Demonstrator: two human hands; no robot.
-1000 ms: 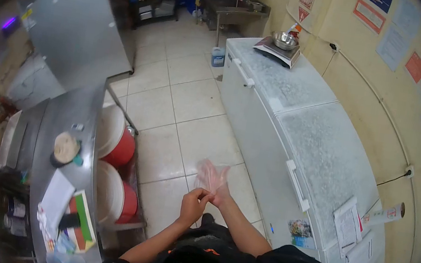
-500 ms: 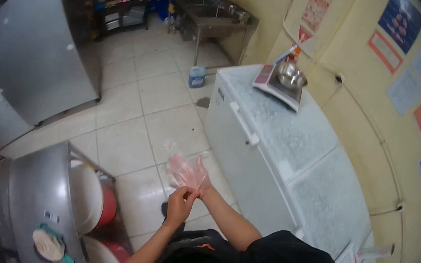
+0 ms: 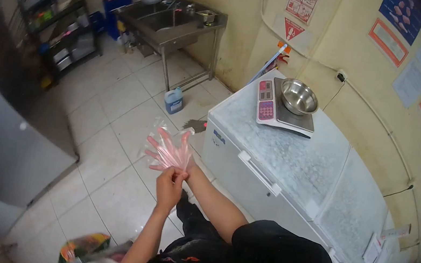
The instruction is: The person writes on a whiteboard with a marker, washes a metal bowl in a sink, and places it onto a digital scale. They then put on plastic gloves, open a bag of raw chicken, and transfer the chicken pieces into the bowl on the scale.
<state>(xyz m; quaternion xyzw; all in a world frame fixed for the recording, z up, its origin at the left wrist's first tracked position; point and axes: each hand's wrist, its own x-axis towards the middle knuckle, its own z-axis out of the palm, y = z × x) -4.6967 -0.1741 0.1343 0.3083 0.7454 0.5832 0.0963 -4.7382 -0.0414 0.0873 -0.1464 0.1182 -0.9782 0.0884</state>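
A clear, thin plastic glove [image 3: 168,144] covers my right hand [image 3: 173,154], whose fingers are spread apart inside it. Loose plastic sticks out past the fingertips. At the right wrist, my bare left hand [image 3: 170,183] is closed in a pinch on the glove's cuff. Both hands are in mid-air over the tiled floor, to the left of a white chest freezer [image 3: 245,191]. On the freezer lid stands a kitchen scale [image 3: 266,110] with a steel bowl [image 3: 299,97] on its plate.
Ahead is a steel sink table [image 3: 192,35], with a blue jug [image 3: 174,100] on the floor nearby. Shelving [image 3: 61,17] stands at the back left, and a large metal cabinet [image 3: 2,138] at the left. A colourful bag [image 3: 84,249] lies low at the lower left.
My view has shifted forward, bringing the freezer, scale and sink nearer; the steel table at lower left has mostly left view. My right fingers are spread wider in the glove.
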